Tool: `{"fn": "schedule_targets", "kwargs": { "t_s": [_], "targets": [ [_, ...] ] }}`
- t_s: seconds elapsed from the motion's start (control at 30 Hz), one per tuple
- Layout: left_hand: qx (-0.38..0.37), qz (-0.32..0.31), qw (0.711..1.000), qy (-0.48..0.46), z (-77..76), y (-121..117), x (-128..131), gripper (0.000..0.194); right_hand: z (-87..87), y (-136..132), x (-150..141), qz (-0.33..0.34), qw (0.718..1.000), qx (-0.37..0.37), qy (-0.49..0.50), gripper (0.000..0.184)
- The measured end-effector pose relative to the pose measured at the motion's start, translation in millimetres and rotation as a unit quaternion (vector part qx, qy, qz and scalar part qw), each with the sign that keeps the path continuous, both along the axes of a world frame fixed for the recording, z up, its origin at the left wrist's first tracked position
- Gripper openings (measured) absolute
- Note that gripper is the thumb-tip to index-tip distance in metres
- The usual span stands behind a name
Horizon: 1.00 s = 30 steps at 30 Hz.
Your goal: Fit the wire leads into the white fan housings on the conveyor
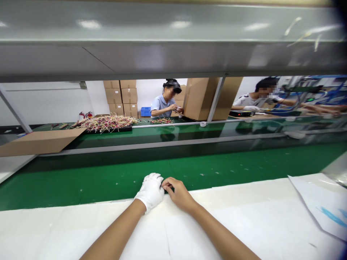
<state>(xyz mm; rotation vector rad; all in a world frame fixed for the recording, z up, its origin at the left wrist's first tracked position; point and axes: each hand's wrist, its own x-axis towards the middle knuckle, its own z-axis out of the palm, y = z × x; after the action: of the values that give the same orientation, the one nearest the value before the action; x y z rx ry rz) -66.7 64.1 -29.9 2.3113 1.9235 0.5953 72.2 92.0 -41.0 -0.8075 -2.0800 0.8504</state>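
Note:
My left hand [151, 192] wears a white glove and rests over the near edge of the green conveyor belt [108, 180]. Its fingers point forward, slightly bent and loosely spread, with no object visible in them. Right beside it is my right hand [179, 195], bare, with thumb and forefinger pinched together against the thumb side of the glove. Whatever lies between those fingertips is too small or hidden to make out. Both wrists are above the white-covered work surface [238, 216].
A metal shelf [151, 57] spans overhead. Beyond the belt lie a heap of red and cream wires [108, 122], a cardboard sheet [43, 141] and a tall carton [200, 99]. Two co-workers sit opposite. A loose white sheet [320, 202] with blue marks is at right.

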Motion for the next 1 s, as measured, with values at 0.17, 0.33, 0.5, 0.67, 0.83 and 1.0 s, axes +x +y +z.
{"fn": "schedule_targets", "kwargs": {
  "t_s": [0.17, 0.33, 0.5, 0.67, 0.83, 1.0],
  "targets": [
    [-0.001, 0.000, 1.000, 0.003, -1.4, 1.3, -0.4, 0.023, -0.6, -0.2, -0.1, -0.001, 1.000, -0.003, -0.004, 0.012],
    [0.010, -0.001, 1.000, 0.003, -1.9, 0.8, -0.2, 0.023, -0.8, -0.2, -0.4, -0.001, 1.000, -0.008, -0.002, 0.011],
    [0.003, -0.005, 1.000, 0.003, -4.1, 2.9, -1.0, 0.024, -1.0, 0.2, -0.3, -0.002, 1.000, -0.009, -0.006, 0.011],
    [0.002, -0.001, 1.000, 0.003, -2.4, 2.6, -1.0, 0.024, -0.8, -1.0, 0.0, -0.002, 1.000, -0.003, -0.005, 0.011],
    [0.011, -0.014, 1.000, -0.004, -2.8, 2.6, -1.6, 0.022, -0.5, -0.2, 0.0, -0.001, 1.000, 0.000, -0.014, 0.011],
    [0.012, -0.017, 1.000, -0.008, -7.1, 5.1, -2.7, 0.025, -1.7, 0.7, -0.6, 0.001, 1.000, -0.001, -0.017, 0.011]
  ]
}}
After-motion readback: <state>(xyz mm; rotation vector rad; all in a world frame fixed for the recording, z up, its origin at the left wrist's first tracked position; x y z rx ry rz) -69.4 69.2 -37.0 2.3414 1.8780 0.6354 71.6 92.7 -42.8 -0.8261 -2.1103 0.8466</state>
